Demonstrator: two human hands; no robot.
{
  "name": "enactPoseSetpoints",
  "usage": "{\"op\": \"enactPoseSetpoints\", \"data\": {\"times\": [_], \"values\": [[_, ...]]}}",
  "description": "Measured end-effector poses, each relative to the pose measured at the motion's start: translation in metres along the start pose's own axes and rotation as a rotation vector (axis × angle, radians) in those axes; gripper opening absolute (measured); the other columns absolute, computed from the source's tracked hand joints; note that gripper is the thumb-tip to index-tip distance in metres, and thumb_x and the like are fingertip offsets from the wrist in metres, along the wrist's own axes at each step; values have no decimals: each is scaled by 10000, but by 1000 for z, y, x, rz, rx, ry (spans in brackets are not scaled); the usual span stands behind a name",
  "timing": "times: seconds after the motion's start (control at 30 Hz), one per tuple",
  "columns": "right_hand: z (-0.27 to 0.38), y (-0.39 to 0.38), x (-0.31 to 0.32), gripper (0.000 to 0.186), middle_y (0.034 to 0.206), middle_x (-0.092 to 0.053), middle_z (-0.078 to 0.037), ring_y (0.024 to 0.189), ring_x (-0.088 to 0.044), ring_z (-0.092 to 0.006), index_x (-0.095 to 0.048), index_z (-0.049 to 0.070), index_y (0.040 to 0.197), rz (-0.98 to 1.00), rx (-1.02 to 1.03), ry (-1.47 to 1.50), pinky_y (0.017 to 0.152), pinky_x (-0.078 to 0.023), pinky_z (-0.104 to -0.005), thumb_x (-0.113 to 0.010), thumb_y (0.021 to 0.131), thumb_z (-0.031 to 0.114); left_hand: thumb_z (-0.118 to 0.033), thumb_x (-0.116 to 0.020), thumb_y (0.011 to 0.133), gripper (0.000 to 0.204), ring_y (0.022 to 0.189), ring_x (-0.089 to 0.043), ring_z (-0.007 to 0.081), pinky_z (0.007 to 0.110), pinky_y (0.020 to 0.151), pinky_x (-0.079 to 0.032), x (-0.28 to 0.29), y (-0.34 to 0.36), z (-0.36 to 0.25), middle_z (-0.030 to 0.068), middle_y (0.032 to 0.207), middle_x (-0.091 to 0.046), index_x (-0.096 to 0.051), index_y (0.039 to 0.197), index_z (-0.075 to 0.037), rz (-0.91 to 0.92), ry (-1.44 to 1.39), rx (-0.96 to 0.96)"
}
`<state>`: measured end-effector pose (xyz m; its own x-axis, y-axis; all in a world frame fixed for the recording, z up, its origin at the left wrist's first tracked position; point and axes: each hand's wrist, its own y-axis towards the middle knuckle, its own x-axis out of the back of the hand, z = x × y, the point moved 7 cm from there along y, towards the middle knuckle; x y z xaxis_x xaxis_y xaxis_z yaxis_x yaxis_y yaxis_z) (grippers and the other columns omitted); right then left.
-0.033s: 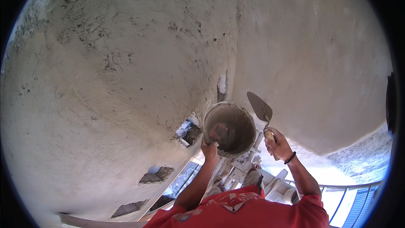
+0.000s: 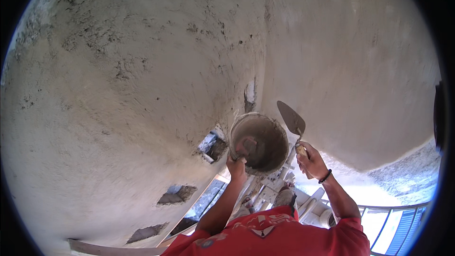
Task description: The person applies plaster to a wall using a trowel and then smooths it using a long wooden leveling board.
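My left hand (image 2: 236, 166) grips the near-left rim of a round bucket (image 2: 272, 144), its thumb over the edge. The bucket is tipped so that its mouth faces me; grey mortar coats the inside, with a reddish patch at the bottom. To the right of it, my right hand (image 2: 310, 160) is closed around the wooden handle of a pointed trowel (image 2: 292, 117). The trowel's blade points up and to the left, beside the bucket and apart from it. A thin smear of grey covers the blade.
Two plastered walls (image 2: 142, 90) meet in a corner ahead. A recess (image 2: 215, 149) and further holes (image 2: 176, 195) break the left wall. Below lie boards and my feet, with a pale pipe (image 2: 312, 202) and a metal railing (image 2: 391, 211) at lower right.
The view has shifted very slightly. Both hands keep their hold, and the bucket and trowel stay almost where they were.
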<state>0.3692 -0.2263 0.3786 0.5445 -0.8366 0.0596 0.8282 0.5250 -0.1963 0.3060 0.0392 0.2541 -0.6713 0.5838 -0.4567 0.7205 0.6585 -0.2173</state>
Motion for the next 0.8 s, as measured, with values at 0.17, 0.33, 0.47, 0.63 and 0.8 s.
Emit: {"op": "enactPoseSetpoints", "data": {"times": [0.17,0.33,0.47,0.63,0.8], "values": [[-11,12,-6,393,808,-622,-243,762,-615,-390,-504,84,1164,131,43,-922,718,-501,-449,-578,821,262,99,-471,531,619,920,-536,157,256,786,-430,-14,-7,-22,38,1024,-567,-519,1141,6,91,135,-40],[-24,63,-15,318,744,-622,-213,732,-608,-394,-526,87,1099,130,28,-1115,670,-489,-489,-495,833,258,109,-463,592,572,899,-536,136,237,795,-421,-28,-12,-36,37,997,-577,-507,1155,22,224,277,-110],[-38,72,-60,296,804,-646,-171,783,-638,-336,-544,25,1058,292,194,-1359,691,-510,-434,-481,806,165,108,-454,603,563,905,-529,129,238,798,-422,-39,2,-38,35,998,-575,-502,1160,39,275,289,-65],[-33,56,-50,216,794,-658,-157,776,-652,-322,-642,51,929,623,184,-1572,684,-523,-419,-542,762,144,114,-473,606,558,903,-539,127,242,810,-422,-46,15,-42,63,1024,-577,-499,1159,44,343,283,-27],[-1,75,-21,274,745,-632,-207,756,-645,-336,-585,-14,998,383,178,-1485,651,-525,-427,-520,778,135,116,-479,648,553,963,-540,152,254,858,-409,-57,3,-40,92,1083,-564,-471,1199,60,376,370,-93]]}}
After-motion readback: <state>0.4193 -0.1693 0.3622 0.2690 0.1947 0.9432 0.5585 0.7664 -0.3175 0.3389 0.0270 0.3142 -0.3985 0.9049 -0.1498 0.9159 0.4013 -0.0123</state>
